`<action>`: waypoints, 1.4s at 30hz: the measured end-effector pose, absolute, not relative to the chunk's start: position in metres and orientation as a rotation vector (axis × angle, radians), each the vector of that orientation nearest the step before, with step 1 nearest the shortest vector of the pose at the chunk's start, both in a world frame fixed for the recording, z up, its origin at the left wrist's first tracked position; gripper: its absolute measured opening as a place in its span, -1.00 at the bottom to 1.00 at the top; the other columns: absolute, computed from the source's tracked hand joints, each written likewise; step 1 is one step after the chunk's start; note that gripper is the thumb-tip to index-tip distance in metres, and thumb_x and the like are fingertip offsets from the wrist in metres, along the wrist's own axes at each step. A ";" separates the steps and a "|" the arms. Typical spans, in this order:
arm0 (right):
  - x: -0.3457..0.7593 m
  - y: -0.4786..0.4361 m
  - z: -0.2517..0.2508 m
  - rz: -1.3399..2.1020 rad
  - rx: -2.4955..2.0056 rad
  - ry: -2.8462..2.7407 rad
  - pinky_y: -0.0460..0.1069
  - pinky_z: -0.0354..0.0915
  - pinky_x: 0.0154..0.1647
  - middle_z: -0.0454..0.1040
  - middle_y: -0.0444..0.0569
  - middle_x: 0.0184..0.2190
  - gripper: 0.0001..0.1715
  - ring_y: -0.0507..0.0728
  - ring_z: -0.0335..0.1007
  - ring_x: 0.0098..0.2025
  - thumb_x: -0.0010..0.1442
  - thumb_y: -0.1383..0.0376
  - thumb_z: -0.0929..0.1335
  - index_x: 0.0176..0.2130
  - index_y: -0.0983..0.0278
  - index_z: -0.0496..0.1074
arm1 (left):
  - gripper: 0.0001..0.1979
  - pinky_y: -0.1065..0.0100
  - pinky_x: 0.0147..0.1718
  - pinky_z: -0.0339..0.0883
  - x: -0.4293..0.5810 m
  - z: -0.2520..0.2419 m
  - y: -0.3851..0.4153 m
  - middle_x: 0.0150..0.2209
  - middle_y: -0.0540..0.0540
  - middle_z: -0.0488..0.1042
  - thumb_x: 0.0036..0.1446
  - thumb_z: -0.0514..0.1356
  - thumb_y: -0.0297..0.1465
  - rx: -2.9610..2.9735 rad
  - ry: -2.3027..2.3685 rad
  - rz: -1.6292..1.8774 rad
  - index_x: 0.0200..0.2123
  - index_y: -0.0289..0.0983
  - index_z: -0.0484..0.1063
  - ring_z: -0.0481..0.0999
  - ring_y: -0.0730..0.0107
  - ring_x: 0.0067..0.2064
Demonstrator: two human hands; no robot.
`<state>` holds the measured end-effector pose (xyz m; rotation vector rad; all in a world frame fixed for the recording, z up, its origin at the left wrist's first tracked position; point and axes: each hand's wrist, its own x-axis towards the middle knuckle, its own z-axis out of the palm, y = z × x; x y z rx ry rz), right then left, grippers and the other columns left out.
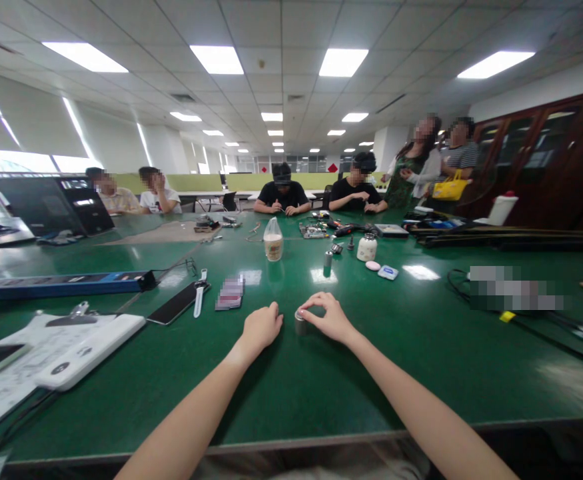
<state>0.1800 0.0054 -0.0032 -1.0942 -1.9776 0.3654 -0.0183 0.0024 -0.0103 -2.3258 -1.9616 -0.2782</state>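
- Pinching the top of a little can (300, 324) is the right hand (328, 319), with its fingertips bent down around it.
- The can stands upright on the green table (321, 387), near the front edge, right between both hands.
- The left hand (261, 327) rests on the table just beside the can, fingers curled in like a loose fist. I cannot tell if it touches the can.
- Left of the hands lie a black phone (174, 305) and a watch (200, 293), side by side.
- Further back stand a bottle (273, 240), a white jar (366, 247) and a second little can (328, 260).
- A white box (88, 350) lies at the far left, on some paper (16, 373).
- Other people (282, 193) sit on the far side of the table.
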 end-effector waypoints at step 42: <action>0.182 0.009 -0.005 0.429 -0.870 -1.998 0.04 0.25 -0.04 0.54 -0.08 -0.27 -0.84 0.12 0.41 -0.15 0.21 0.19 0.36 -0.26 0.17 0.53 | -0.79 0.30 -0.29 0.33 -0.017 -0.010 0.001 -0.22 -0.19 0.55 0.27 -0.01 -0.26 -2.326 -1.994 -0.286 -0.18 -0.24 0.32 0.56 0.16 -0.18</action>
